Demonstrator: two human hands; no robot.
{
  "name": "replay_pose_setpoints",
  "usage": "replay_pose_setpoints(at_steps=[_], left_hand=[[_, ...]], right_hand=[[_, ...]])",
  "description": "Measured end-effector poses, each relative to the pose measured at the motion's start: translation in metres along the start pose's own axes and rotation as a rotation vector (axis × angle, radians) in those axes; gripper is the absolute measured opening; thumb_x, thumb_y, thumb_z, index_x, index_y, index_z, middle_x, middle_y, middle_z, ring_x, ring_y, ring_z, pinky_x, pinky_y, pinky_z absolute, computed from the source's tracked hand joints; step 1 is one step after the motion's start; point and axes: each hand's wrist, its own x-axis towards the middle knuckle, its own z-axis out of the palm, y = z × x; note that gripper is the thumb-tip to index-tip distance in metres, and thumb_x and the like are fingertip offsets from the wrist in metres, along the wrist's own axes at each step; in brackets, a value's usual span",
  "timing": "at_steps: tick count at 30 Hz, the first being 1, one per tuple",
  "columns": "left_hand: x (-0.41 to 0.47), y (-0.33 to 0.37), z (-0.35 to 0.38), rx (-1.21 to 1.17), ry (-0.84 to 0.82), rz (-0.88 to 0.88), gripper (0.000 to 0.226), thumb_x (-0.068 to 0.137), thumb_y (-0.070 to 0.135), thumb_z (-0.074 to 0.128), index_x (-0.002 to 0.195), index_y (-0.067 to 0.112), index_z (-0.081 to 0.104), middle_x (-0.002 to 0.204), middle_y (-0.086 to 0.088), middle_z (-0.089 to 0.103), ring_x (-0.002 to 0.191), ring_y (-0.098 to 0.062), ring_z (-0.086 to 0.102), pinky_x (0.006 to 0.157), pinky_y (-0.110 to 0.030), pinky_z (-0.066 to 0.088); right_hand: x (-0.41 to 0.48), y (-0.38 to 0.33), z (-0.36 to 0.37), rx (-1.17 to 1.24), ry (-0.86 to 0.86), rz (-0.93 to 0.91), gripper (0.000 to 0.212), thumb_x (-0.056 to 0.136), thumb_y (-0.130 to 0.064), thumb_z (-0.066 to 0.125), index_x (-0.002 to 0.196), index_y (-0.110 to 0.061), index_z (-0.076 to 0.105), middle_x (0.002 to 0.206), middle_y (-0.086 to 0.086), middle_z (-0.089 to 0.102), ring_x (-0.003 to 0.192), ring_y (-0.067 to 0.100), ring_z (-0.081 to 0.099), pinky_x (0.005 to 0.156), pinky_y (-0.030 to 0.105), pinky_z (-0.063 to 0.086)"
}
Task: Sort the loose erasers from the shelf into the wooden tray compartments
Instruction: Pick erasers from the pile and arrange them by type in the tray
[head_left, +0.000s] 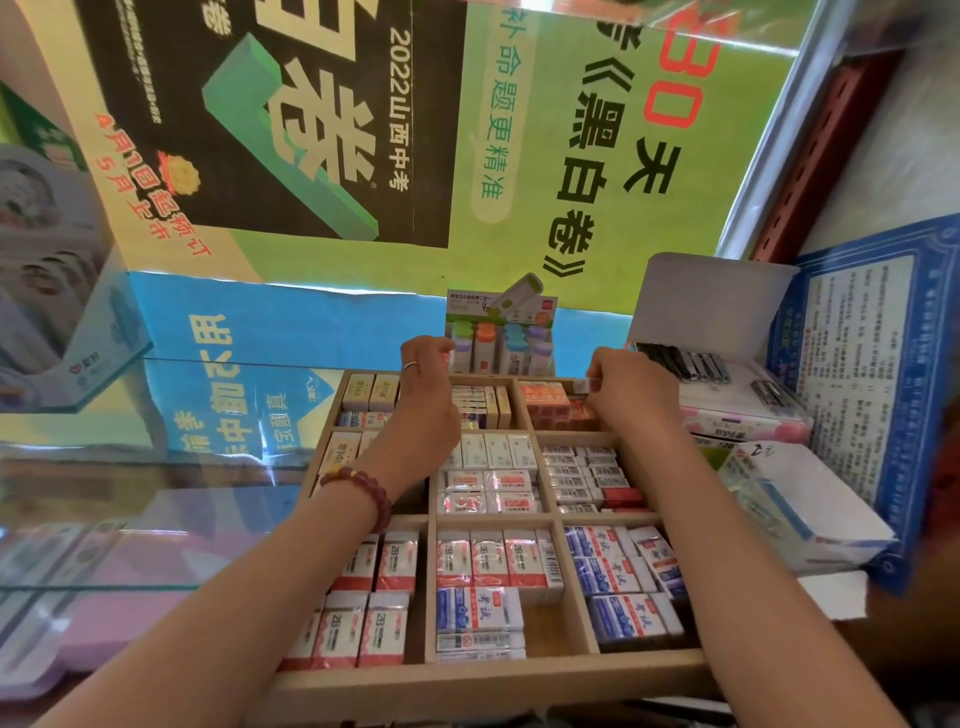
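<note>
A wooden tray (488, 680) with a grid of compartments lies in front of me, each one packed with wrapped erasers (491, 564). My left hand (427, 379) reaches over the far middle compartment with its fingers curled; what it holds is hidden. My right hand (626, 392) hovers over the far right compartment of orange erasers (545, 395) and pinches a small pale eraser (592, 385) between its fingertips. A bead bracelet sits on my left wrist.
A display box of coloured correction items (498, 338) stands just behind the tray. An open white box of dark pens (691, 358) sits to the right, above white packets (795, 504). A glass shelf (130, 467) extends to the left. Posters cover the back wall.
</note>
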Motion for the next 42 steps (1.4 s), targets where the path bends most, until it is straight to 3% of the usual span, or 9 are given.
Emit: replay_pose_setpoints(at_steps=[4, 11, 14, 17, 25, 29, 32, 36, 42], left_hand=[[-0.003, 0.002, -0.002, 0.002, -0.039, 0.044, 0.060, 0.077, -0.025, 0.043, 0.130, -0.002, 0.028, 0.129, -0.018, 0.022, 0.100, 0.004, 0.019, 0.089, 0.007, 0.013], [-0.002, 0.011, -0.011, -0.166, -0.057, 0.006, 0.080, 0.077, 0.013, 0.074, 0.138, 0.020, 0.022, 0.115, 0.007, 0.039, 0.086, -0.009, 0.053, 0.080, -0.024, 0.046], [-0.003, 0.013, -0.014, -0.181, -0.016, 0.026, 0.087, 0.072, 0.012, 0.079, 0.138, 0.021, 0.023, 0.107, 0.011, 0.043, 0.077, 0.003, 0.054, 0.071, -0.009, 0.045], [-0.003, 0.014, -0.014, -0.214, 0.008, 0.048, 0.088, 0.069, 0.010, 0.081, 0.137, 0.020, 0.025, 0.100, 0.019, 0.042, 0.075, 0.009, 0.055, 0.067, -0.005, 0.044], [-0.008, 0.016, -0.013, 0.023, 0.070, 0.151, 0.045, 0.072, 0.013, 0.074, 0.099, 0.016, 0.038, 0.097, 0.001, 0.036, 0.068, -0.012, 0.046, 0.054, -0.022, 0.038], [-0.006, 0.013, -0.012, -0.002, 0.030, 0.173, 0.047, 0.074, 0.017, 0.076, 0.108, 0.014, 0.044, 0.095, 0.006, 0.038, 0.074, 0.008, 0.046, 0.058, -0.010, 0.038], [-0.005, 0.010, -0.011, -0.044, 0.067, 0.171, 0.021, 0.085, 0.014, 0.066, 0.097, 0.013, 0.048, 0.085, 0.013, 0.042, 0.073, 0.005, 0.048, 0.063, -0.009, 0.036], [-0.005, 0.010, -0.010, -0.048, 0.159, 0.233, 0.028, 0.079, 0.008, 0.069, 0.086, 0.019, 0.045, 0.086, 0.009, 0.046, 0.074, 0.001, 0.050, 0.064, -0.014, 0.044], [-0.011, 0.019, -0.009, 0.143, -0.024, 0.300, 0.019, 0.084, 0.016, 0.066, 0.089, 0.013, 0.048, 0.095, 0.002, 0.049, 0.078, -0.016, 0.054, 0.066, -0.038, 0.050]], right_hand=[[-0.004, 0.000, 0.003, -0.035, -0.105, -0.039, 0.009, 0.089, -0.018, 0.054, 0.096, -0.023, 0.057, 0.102, 0.000, 0.065, 0.098, 0.022, 0.058, 0.071, 0.028, 0.033], [-0.004, -0.006, 0.002, -0.022, -0.196, -0.063, 0.030, 0.086, -0.019, 0.056, 0.116, -0.016, 0.057, 0.121, 0.006, 0.051, 0.110, 0.025, 0.049, 0.083, 0.035, 0.041], [-0.005, -0.023, -0.002, 0.482, -0.109, -0.112, 0.030, 0.089, -0.021, 0.058, 0.118, -0.021, 0.057, 0.121, 0.001, 0.051, 0.098, 0.015, 0.054, 0.081, 0.033, 0.044], [-0.014, -0.046, -0.011, 0.944, -0.346, -0.175, 0.025, 0.088, -0.037, 0.062, 0.111, -0.028, 0.055, 0.090, -0.008, 0.069, 0.070, 0.000, 0.058, 0.064, 0.019, 0.041], [-0.021, -0.059, -0.007, 0.973, -0.493, -0.255, 0.023, 0.080, -0.021, 0.075, 0.094, -0.019, 0.058, 0.073, -0.011, 0.065, 0.066, -0.001, 0.059, 0.065, 0.014, 0.046], [-0.017, -0.052, -0.005, 0.963, -0.308, -0.240, 0.017, 0.085, -0.012, 0.069, 0.091, -0.024, 0.060, 0.079, -0.008, 0.060, 0.062, 0.001, 0.052, 0.060, 0.017, 0.043], [-0.017, -0.044, -0.006, 1.235, -0.381, -0.143, 0.025, 0.090, 0.000, 0.059, 0.105, -0.020, 0.062, 0.083, -0.004, 0.064, 0.062, 0.004, 0.060, 0.058, 0.018, 0.052], [-0.016, -0.048, -0.013, 1.574, -0.607, -0.022, 0.019, 0.095, -0.012, 0.054, 0.113, -0.016, 0.056, 0.088, 0.002, 0.071, 0.072, 0.011, 0.068, 0.066, 0.023, 0.058], [-0.024, -0.062, -0.009, 1.117, -0.412, -0.150, 0.013, 0.101, -0.022, 0.042, 0.111, -0.017, 0.047, 0.087, -0.003, 0.059, 0.070, 0.006, 0.055, 0.062, 0.017, 0.048]])
